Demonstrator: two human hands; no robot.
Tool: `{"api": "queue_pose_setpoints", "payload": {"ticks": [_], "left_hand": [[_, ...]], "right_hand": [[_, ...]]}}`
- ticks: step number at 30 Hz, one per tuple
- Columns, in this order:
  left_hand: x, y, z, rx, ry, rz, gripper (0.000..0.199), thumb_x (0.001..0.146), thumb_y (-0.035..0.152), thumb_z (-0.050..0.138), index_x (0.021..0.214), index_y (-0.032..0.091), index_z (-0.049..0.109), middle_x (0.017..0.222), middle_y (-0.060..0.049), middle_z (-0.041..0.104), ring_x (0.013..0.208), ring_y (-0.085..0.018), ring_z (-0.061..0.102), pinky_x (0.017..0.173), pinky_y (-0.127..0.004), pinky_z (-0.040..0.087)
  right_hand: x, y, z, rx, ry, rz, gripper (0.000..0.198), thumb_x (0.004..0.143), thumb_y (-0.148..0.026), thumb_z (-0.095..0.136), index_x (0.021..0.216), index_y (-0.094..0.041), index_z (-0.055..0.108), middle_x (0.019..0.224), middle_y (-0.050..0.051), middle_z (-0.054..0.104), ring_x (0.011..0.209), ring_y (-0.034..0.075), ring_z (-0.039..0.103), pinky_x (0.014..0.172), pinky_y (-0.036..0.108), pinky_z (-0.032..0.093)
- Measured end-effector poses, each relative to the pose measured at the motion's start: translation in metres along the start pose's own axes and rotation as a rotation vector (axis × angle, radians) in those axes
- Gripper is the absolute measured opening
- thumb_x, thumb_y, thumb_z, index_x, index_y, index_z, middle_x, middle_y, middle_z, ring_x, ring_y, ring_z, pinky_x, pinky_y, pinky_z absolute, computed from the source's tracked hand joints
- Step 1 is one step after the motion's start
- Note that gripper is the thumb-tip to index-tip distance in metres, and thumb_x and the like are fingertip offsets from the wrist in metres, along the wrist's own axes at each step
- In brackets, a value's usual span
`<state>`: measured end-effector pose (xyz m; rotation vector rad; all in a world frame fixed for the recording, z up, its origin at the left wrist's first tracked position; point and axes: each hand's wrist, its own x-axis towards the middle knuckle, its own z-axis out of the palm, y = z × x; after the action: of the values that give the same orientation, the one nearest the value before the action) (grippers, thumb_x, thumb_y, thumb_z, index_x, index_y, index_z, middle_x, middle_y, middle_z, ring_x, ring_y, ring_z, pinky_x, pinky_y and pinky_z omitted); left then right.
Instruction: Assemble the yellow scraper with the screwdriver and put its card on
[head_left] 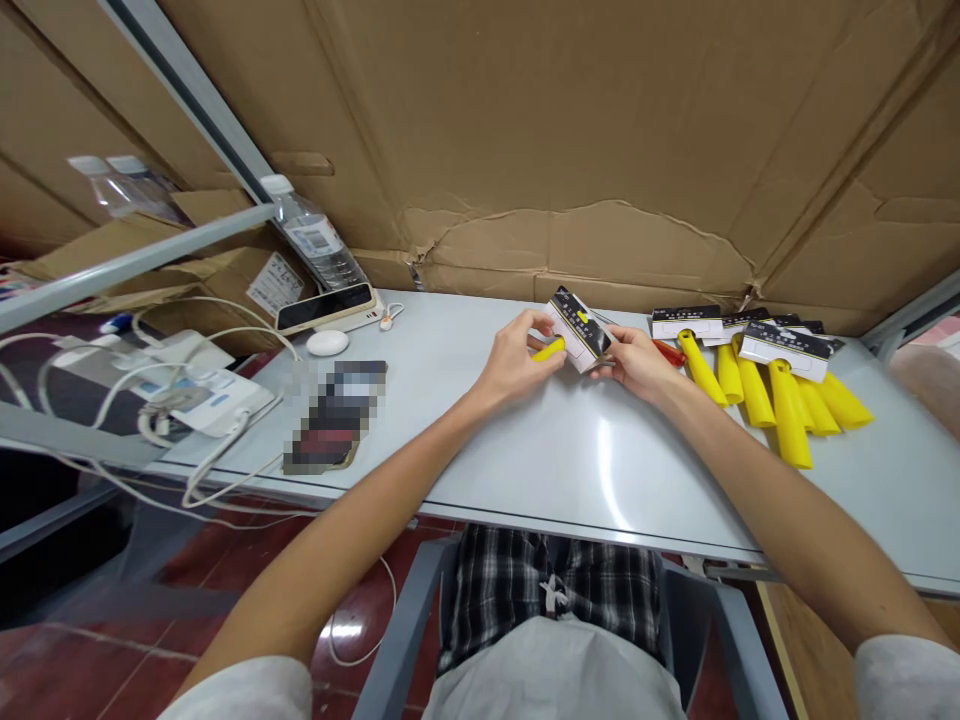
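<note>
Above the middle of the white table (465, 470), my left hand (517, 355) is closed on a yellow plastic handle (550, 349), of which only a short part shows. A black-and-white card (579, 330) stands tilted between my hands, and my right hand (630, 360) pinches its right edge. The left fingertips touch the card's left side. Whether handle and card are joined is hidden by my fingers. Just right of my right hand lies a red object (670, 352), partly covered by my wrist. Beyond it is a group of yellow handles (789, 415) with similar cards (784, 345) on them.
On the left are a blurred phone (337, 415), a white round case (328, 343), another phone (326, 307) and a water bottle (319, 235). A power strip (202, 395) with tangled white cables sits by the metal frame. A cardboard wall (585, 130) closes off the back.
</note>
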<state>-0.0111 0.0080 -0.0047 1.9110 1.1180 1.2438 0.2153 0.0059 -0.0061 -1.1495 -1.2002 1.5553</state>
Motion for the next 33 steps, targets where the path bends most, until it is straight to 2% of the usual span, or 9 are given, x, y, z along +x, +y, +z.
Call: {"api": "queue_pose_setpoints", "payload": {"ticks": [3, 6, 11, 15, 19, 23, 27, 30, 33], "left_hand": [[0.004, 0.000, -0.005, -0.218, 0.044, -0.189, 0.063, 0.082, 0.030, 0.085, 0.138, 0.025, 0.056, 0.142, -0.012, 0.064, 0.095, -0.019, 0.075, 0.083, -0.036, 0.063], [0.007, 0.004, -0.013, -0.401, -0.030, -0.324, 0.088, 0.077, 0.038, 0.092, 0.152, 0.029, 0.048, 0.158, -0.020, 0.055, 0.096, -0.024, 0.076, 0.075, -0.040, 0.066], [0.007, 0.009, -0.021, -0.405, -0.190, -0.264, 0.064, 0.072, 0.035, 0.095, 0.127, 0.018, 0.067, 0.135, -0.018, 0.071, 0.092, -0.022, 0.075, 0.071, -0.034, 0.065], [0.004, 0.009, -0.017, -0.373, -0.138, -0.241, 0.057, 0.073, 0.033, 0.094, 0.121, 0.018, 0.067, 0.133, -0.014, 0.072, 0.079, -0.015, 0.075, 0.070, -0.030, 0.064], [0.004, 0.010, -0.012, -0.374, -0.116, -0.276, 0.051, 0.075, 0.039, 0.092, 0.113, 0.018, 0.065, 0.124, -0.013, 0.075, 0.081, -0.019, 0.077, 0.069, -0.031, 0.063], [0.005, 0.013, -0.016, -0.288, -0.069, -0.252, 0.044, 0.073, 0.039, 0.093, 0.095, 0.017, 0.062, 0.108, -0.008, 0.077, 0.083, -0.018, 0.076, 0.076, -0.031, 0.062], [0.003, 0.018, -0.023, -0.264, -0.080, -0.232, 0.050, 0.073, 0.029, 0.092, 0.112, 0.020, 0.062, 0.102, -0.005, 0.076, 0.076, -0.017, 0.074, 0.069, -0.028, 0.060], [0.001, 0.020, -0.021, -0.300, -0.130, -0.281, 0.062, 0.075, 0.024, 0.090, 0.130, 0.023, 0.061, 0.101, -0.005, 0.075, 0.073, -0.017, 0.073, 0.066, -0.030, 0.062], [0.003, 0.016, -0.015, -0.389, -0.069, -0.342, 0.065, 0.075, 0.024, 0.091, 0.133, 0.022, 0.062, 0.104, -0.007, 0.074, 0.076, -0.019, 0.073, 0.066, -0.033, 0.064]], "right_hand": [[0.003, 0.003, -0.003, -0.027, -0.014, -0.014, 0.071, 0.073, -0.045, 0.087, 0.130, -0.010, 0.065, 0.109, 0.013, 0.070, 0.090, 0.014, 0.071, 0.068, 0.025, 0.062], [0.002, 0.004, -0.002, -0.059, -0.059, -0.048, 0.082, 0.070, -0.058, 0.090, 0.132, -0.011, 0.066, 0.115, 0.013, 0.071, 0.090, 0.013, 0.071, 0.069, 0.024, 0.062], [-0.001, 0.002, 0.003, -0.110, -0.050, -0.087, 0.093, 0.070, -0.083, 0.080, 0.128, -0.012, 0.067, 0.118, 0.011, 0.070, 0.083, 0.009, 0.066, 0.066, 0.024, 0.060], [0.001, 0.002, 0.004, -0.136, 0.025, -0.103, 0.090, 0.070, -0.085, 0.078, 0.119, -0.010, 0.070, 0.114, 0.011, 0.071, 0.087, 0.010, 0.065, 0.067, 0.020, 0.056], [0.001, 0.002, 0.003, -0.161, 0.084, -0.155, 0.082, 0.071, -0.079, 0.078, 0.113, -0.009, 0.074, 0.120, 0.009, 0.071, 0.095, 0.009, 0.065, 0.071, 0.016, 0.054], [-0.004, 0.001, 0.005, -0.161, -0.011, -0.146, 0.082, 0.070, -0.081, 0.079, 0.109, -0.009, 0.074, 0.121, 0.009, 0.070, 0.097, 0.011, 0.066, 0.077, 0.020, 0.058], [-0.008, 0.002, 0.008, -0.159, -0.081, -0.130, 0.082, 0.068, -0.075, 0.085, 0.113, -0.007, 0.073, 0.121, 0.012, 0.070, 0.094, 0.009, 0.066, 0.078, 0.020, 0.059], [-0.007, 0.002, 0.009, -0.129, -0.017, -0.152, 0.093, 0.065, -0.067, 0.090, 0.137, -0.013, 0.066, 0.120, 0.011, 0.070, 0.089, 0.007, 0.065, 0.069, 0.016, 0.055], [-0.006, 0.002, 0.012, -0.028, -0.009, -0.141, 0.102, 0.073, -0.069, 0.085, 0.156, -0.022, 0.050, 0.124, 0.010, 0.068, 0.089, 0.009, 0.068, 0.068, 0.022, 0.059]]}}
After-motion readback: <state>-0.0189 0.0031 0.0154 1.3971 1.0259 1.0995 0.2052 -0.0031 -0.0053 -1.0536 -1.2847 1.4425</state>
